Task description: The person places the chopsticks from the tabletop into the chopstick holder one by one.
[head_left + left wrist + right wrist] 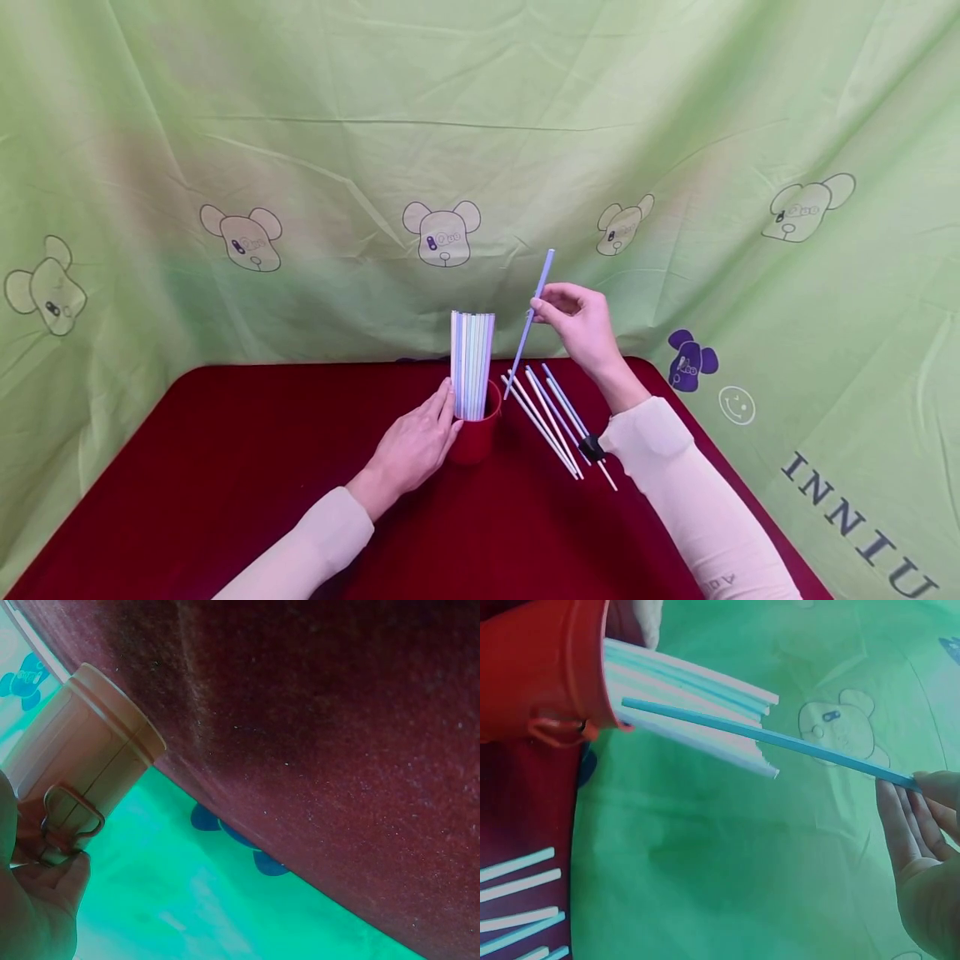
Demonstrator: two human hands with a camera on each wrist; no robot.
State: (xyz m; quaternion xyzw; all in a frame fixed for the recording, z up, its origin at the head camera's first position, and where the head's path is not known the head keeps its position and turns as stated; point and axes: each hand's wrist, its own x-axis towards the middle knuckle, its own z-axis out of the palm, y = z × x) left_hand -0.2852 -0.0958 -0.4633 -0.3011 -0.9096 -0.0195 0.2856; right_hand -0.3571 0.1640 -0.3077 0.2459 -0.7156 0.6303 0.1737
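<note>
A red bucket (471, 446) with a small wire handle loop stands upright on the table, holding a dense bundle of pastel sticks (471, 358). My left hand (416, 442) grips its near left side at the rim; the left wrist view has the thumb and fingers on either side of the bucket (90, 742). In my right hand (581, 321), thumb and fingertips pinch the upper part of a thin blue stick (525, 342). That stick slants, its lower end just right of the rim; in the right wrist view the blue stick (780, 739) overlaps the bundle.
Several loose pale and blue sticks (540, 427) lie slantwise right of the bucket, below the right forearm. A dark red cloth covers the table (225, 483). Behind it hangs a green curtain (337, 167) with bear-head prints. A black band (591, 448) shows at the right wrist.
</note>
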